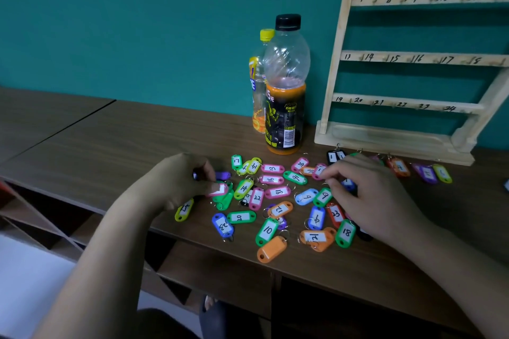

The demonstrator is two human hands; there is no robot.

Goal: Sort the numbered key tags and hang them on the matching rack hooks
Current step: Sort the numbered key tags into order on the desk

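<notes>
Table (pixel 110 129) first: a rack (pixel 333 69) stands at its far right, every hook in view bare, with two bottles (pixel 285 85) left of it and loose tags (pixel 278 192) spread across the near middle. Sorting looks to be the step in hand, with hanging not yet begun; next, each picked tag needs its number read and its place found. Left hand (pixel 176 181) curls tight, thumb pinching a pink tag (pixel 220 189). Right hand (pixel 369 195) bends its fingertips (pixel 326 173) together at tag 1 (pixel 319 170); whether they grip it I cannot tell.

rack (pixel 413 58) — top, right side off-frame
</notes>
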